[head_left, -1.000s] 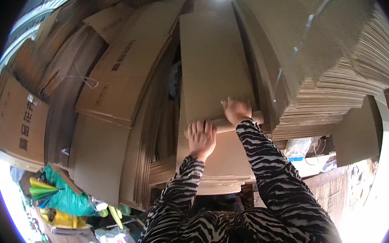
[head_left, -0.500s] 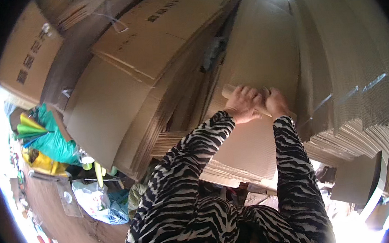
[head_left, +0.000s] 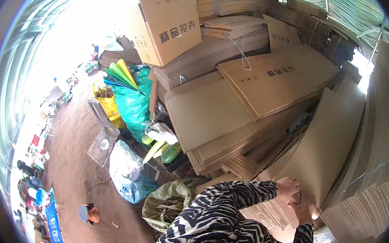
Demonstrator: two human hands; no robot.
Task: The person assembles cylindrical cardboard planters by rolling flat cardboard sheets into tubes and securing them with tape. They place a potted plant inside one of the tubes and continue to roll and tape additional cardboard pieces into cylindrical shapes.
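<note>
A large plain brown cardboard sheet [head_left: 326, 143] slopes down from the upper right toward me, on a stack of flattened cardboard [head_left: 266, 214]. At its near end my left hand [head_left: 287, 188] is closed with its fingers curled over the edge. My right hand [head_left: 304, 207] is right beside it, closed on the same edge, its fingers bent toward the left hand. A pale rolled or folded end of cardboard shows just beside the right hand. What lies under the palms is hidden.
Printed flattened cartons [head_left: 282, 75] are piled ahead, and a standing carton [head_left: 171, 29] tops the pile. More cardboard sheets [head_left: 375, 208] stand at right. At left are a green bag [head_left: 133, 103], a white-blue bag [head_left: 130, 172], an open sack [head_left: 164, 206] and a dirt floor [head_left: 79, 162].
The view has swung left, bringing the floor, bags and standing carton into sight. My hands now appear at the lower right, still together on the cardboard.
</note>
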